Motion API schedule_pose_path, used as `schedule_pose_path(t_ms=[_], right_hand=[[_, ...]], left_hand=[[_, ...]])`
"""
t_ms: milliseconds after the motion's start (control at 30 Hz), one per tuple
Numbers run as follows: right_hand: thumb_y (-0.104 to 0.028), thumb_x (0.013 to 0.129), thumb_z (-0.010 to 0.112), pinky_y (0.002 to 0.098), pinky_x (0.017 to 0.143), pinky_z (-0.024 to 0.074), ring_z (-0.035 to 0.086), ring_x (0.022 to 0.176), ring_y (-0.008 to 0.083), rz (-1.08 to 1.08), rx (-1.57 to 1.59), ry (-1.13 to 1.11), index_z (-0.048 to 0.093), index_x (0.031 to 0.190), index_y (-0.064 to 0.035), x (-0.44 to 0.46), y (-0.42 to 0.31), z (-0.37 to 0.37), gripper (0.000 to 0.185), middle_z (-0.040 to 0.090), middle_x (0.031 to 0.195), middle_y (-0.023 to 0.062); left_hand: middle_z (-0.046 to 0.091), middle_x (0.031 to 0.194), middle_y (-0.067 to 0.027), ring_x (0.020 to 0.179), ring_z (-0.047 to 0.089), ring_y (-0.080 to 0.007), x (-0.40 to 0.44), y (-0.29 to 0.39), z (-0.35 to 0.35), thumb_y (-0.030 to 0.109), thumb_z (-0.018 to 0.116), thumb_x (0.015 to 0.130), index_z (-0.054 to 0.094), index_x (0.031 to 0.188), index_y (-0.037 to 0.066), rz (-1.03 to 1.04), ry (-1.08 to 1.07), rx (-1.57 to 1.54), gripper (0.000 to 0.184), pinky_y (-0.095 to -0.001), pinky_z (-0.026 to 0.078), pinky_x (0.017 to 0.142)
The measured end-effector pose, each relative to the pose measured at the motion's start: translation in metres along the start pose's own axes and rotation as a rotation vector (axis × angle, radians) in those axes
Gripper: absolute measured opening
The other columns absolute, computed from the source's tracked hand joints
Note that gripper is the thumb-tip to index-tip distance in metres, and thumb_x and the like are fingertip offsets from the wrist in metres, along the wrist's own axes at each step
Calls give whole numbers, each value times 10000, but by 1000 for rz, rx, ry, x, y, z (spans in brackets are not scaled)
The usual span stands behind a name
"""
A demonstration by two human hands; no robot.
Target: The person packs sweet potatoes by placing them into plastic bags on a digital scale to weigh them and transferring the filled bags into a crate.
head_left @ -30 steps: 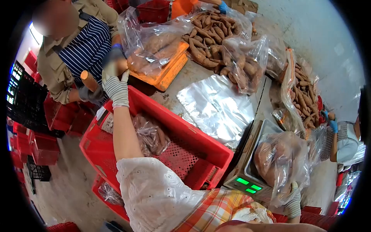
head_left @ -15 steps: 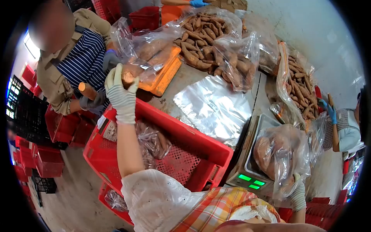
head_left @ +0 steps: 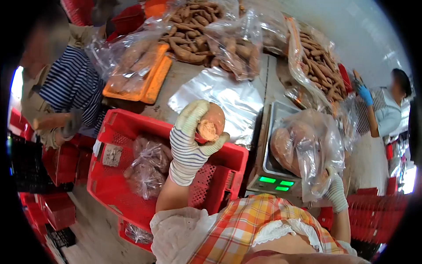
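My left hand (head_left: 187,147), in a striped white glove, is closed round a thick sweet potato (head_left: 213,121) with a rough, pale cut end, held above the red crate (head_left: 204,187). At the right, my right hand (head_left: 334,189), gloved alike, has its fingers at the edge of a clear bag of large sweet potatoes (head_left: 303,143). That bag rests on the metal pan of a scale (head_left: 274,182) with green lit digits. Knotted bags of sweet potatoes (head_left: 149,165) lie in the crate. Flat clear bags (head_left: 222,99) are spread behind it.
An orange scale (head_left: 154,83) carries another bag at the back left. Piles of loose sweet potatoes (head_left: 189,33) lie behind. A co-worker in a striped apron (head_left: 72,83) stands at left, holding a sweet potato (head_left: 52,121); another co-worker (head_left: 380,110) stands at right.
My left hand has come back from beside the left co-worker to above the crate, now with the sweet potato in it. The camera view has shifted. My right hand stays at the bag.
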State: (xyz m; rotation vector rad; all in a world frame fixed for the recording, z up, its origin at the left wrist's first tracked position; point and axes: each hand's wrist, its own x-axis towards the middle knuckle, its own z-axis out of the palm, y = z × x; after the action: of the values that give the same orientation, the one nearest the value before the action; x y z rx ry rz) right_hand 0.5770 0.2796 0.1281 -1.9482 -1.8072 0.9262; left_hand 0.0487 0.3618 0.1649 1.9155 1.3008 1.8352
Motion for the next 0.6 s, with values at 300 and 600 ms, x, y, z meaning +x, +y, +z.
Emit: schedule_pose_path(t_ms=[300,600], right_hand=[[-4,702,645,315,838,474,589,923,224,-1,52,43,551,1101,-40,-8,-11,5,412,605,1019,82],[-71,711,659,328,807,477,605,884,245,-20,-43,79,583,1021,-33,-9,-21,7,322,624,950,110]], left_hand=[[516,1181,-136,1071,530,-276,0,13,22,171,817,617,485,1251,71,109,-108,26,723,-370,430,933],[527,1177,-96,1076,520,-216,-16,9,38,163,773,683,448,1279,55,-581,120,-1035,687,-367,410,969]])
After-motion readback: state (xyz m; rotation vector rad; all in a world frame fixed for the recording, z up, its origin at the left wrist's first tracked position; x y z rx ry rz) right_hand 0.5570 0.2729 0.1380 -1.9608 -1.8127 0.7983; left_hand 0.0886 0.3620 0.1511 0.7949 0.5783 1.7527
